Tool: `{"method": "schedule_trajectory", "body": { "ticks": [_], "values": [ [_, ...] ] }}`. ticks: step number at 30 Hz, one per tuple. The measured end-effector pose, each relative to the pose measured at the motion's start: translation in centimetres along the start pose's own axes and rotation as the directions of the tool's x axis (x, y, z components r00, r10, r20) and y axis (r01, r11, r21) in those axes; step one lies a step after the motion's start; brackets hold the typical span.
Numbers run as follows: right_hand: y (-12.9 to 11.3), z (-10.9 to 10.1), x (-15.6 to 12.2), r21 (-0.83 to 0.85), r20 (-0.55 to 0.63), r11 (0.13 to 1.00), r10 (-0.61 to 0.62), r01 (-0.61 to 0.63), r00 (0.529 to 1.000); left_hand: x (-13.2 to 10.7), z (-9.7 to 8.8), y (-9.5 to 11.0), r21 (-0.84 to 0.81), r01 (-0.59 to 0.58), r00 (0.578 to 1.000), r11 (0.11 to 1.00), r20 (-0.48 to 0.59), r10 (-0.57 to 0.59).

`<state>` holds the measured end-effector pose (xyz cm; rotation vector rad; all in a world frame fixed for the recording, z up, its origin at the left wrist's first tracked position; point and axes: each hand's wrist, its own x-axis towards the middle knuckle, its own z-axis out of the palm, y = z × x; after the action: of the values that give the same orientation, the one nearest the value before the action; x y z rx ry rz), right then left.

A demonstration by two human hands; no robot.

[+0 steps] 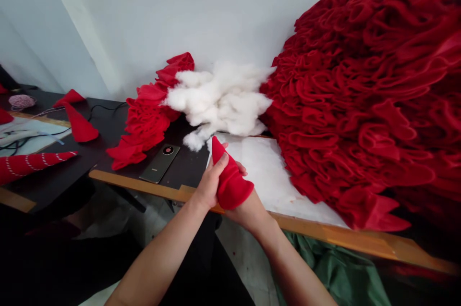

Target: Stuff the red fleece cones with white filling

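My left hand [209, 183] wraps around a small red felt cone [230, 183], its fingers across the cone's near side. My right hand [247, 207] holds the same cone from the other side, with its fingertips showing behind the felt at the top. The cone's tip points up and away from me. Just beyond the hands lies a mound of white fibre stuffing [216, 102]. A huge heap of ruffled red felt [360, 94] fills the right side, and a shorter ruffled red strip [147, 118] lies to the left of the stuffing.
A dark smartphone [160, 163] lies on the black table [118, 128], which has a wooden front edge. A white sheet [273, 176] lies under the heap. At left are red felt cones [79, 124], a white-stitched cone [32, 165], and a red-white twine ball [22, 102]. Green cloth [334, 267] hangs below.
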<state>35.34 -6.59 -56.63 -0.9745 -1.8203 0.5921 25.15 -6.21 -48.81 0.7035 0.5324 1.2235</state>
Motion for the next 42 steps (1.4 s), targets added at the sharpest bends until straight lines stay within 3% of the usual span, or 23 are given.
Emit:
{"method": "schedule_trajectory", "body": {
  "ticks": [6, 10, 13, 18, 22, 25, 28, 33, 38, 40, 42],
  "values": [
    [-1.9, -1.5, -0.2, -0.256, -0.02, 0.921, -0.308, 0.293, 0.951, 2.8, -2.3, 1.1, -0.144, 0.017, 0.96, 0.989, -0.274, -0.056],
    [-3.4, -1.6, -0.9, -0.47, -0.236, 0.851, -0.376, 0.234, 0.896, 3.0, -2.5, 1.2, -0.253, 0.04, 0.943, 0.967, -0.309, -0.12],
    [-3.6, -0.9, -0.6, -0.448, -0.336, 0.875, -0.353, 0.181, 0.873, 2.1, -1.8, 0.0, -0.316, 0.109, 0.951, 0.943, -0.242, -0.191],
    [-3.8, -0.7, -0.4, -0.403, -0.405, 0.902, -0.328, 0.155, 0.854, 1.5, -1.8, -1.4, -0.388, 0.084, 0.955, 0.918, -0.231, -0.185],
    [-4.3, -0.7, -1.2, -0.391, -0.413, 0.91, -0.306, 0.137, 0.858, 1.7, -2.4, -1.1, -0.371, 0.021, 0.979, 0.928, -0.18, -0.094],
    [-4.5, 0.3, -1.0, -0.256, -0.422, 0.96, -0.214, 0.11, 0.881, 1.5, -1.9, -1.3, -0.334, -0.059, 0.988, 0.941, -0.155, 0.007],
    [-4.6, 1.1, -0.4, -0.137, -0.47, 0.987, -0.135, 0.078, 0.872, 1.0, -1.5, -1.9, -0.3, -0.162, 0.981, 0.94, -0.153, 0.12],
    [-4.9, 1.2, -0.6, -0.114, -0.533, 0.99, -0.133, 0.085, 0.836, 0.8, -2.4, -1.8, -0.291, -0.166, 0.983, 0.942, -0.12, 0.136],
    [-5.7, 1.1, -0.7, -0.037, -0.426, 0.991, -0.133, 0.13, 0.895, 0.7, -2.6, -1.4, -0.247, -0.179, 0.983, 0.952, -0.092, 0.161],
    [-5.9, 0.7, -0.4, -0.021, -0.423, 0.991, -0.132, 0.136, 0.897, 1.0, -2.6, -1.2, -0.273, -0.148, 0.984, 0.951, -0.136, 0.114],
    [-5.6, -0.2, -0.2, -0.045, -0.44, 0.992, -0.125, 0.118, 0.889, 1.6, -2.8, -0.5, -0.343, -0.131, 0.966, 0.93, -0.256, 0.041]
  ]
}}
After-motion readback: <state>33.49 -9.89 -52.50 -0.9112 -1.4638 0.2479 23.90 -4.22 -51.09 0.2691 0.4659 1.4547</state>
